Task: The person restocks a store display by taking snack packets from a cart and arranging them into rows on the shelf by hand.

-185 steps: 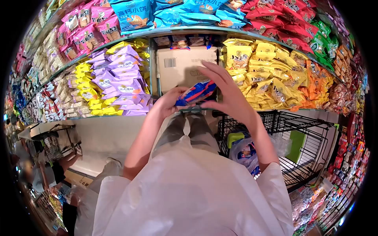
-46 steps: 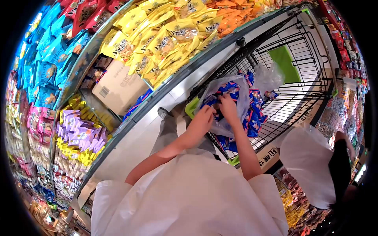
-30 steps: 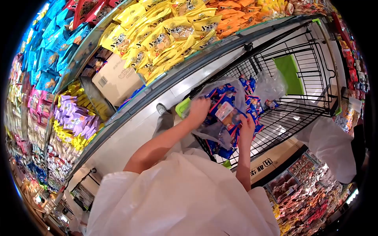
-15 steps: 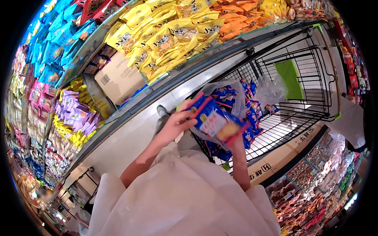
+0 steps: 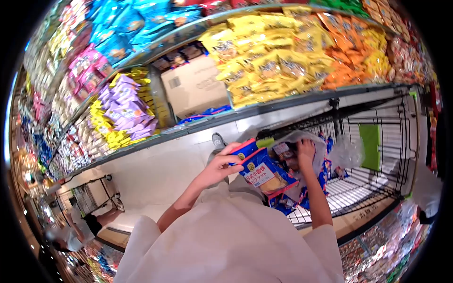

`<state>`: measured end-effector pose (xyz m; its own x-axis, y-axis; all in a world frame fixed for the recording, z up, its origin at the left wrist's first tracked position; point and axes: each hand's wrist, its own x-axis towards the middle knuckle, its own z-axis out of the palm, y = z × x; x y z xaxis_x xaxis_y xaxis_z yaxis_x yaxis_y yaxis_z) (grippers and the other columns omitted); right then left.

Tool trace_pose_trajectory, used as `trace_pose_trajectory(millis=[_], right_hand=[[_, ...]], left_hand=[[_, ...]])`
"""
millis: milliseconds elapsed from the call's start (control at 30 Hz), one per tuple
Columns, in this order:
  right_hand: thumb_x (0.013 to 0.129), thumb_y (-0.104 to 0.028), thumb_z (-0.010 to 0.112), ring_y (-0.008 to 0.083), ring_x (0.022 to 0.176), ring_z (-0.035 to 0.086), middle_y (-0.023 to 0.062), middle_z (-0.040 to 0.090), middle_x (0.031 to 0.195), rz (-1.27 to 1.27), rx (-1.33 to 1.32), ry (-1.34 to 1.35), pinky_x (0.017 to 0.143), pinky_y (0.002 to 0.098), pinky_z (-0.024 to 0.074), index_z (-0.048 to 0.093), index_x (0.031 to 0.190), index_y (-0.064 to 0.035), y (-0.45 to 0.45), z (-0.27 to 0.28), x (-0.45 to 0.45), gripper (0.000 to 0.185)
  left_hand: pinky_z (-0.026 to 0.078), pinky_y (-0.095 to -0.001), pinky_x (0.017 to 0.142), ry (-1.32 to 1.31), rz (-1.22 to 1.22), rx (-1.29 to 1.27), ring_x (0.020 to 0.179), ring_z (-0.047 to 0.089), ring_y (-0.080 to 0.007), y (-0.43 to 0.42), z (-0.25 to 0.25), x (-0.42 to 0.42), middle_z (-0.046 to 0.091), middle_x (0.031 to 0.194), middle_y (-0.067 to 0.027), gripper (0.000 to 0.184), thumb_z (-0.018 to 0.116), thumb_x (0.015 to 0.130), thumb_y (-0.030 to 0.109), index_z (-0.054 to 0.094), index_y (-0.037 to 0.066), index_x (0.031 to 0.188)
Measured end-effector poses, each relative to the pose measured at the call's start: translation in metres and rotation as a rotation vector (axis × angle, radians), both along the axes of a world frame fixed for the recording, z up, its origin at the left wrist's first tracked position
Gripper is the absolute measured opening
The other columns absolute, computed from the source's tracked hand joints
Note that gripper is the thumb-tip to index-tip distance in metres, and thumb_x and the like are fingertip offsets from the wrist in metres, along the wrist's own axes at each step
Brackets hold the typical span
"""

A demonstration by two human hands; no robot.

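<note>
My left hand is closed on the upper edge of blue biscuit packets with red borders; the front biscuit packet has a white label and a picture of biscuits. At least one more lies behind it. My right hand is inside the mouth of a clear plastic bag, its fingers bent among the packets there; what they grip is partly hidden. The bag sits at the near end of a black wire shopping cart, with more blue packets in and around it.
Across the aisle, a snack display holds yellow packets, orange packets, purple packets and a cardboard box. A green panel is on the cart. Another cart and a person are at the left.
My right hand has moved from beneath the held packet up into the plastic bag. My left hand still holds biscuit packets. The view has turned, so the display and cart appear shifted right.
</note>
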<state>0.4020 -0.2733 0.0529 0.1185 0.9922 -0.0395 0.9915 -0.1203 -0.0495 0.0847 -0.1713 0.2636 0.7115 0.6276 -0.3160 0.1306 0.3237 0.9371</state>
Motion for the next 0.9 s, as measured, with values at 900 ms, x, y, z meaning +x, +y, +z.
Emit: trace_pose_trajectory(millis=[900], right_hand=[[0.073, -0.01, 0.064, 0.0297, 0.091, 0.058, 0.0177, 0.058, 0.1, 0.311, -0.175, 1.063, 0.077, 0.0318, 0.0458, 0.053, 0.108, -0.002, 0.271, 0.091, -0.324, 0.038]], left_hand=[[0.041, -0.0349, 0.082, 0.198, 0.155, 0.407, 0.099, 0.046, -0.0268, 0.061, -0.012, -0.194, 0.049, 0.114, -0.0066, 0.011, 0.06, 0.073, 0.005, 0.06, 0.005, 0.085]])
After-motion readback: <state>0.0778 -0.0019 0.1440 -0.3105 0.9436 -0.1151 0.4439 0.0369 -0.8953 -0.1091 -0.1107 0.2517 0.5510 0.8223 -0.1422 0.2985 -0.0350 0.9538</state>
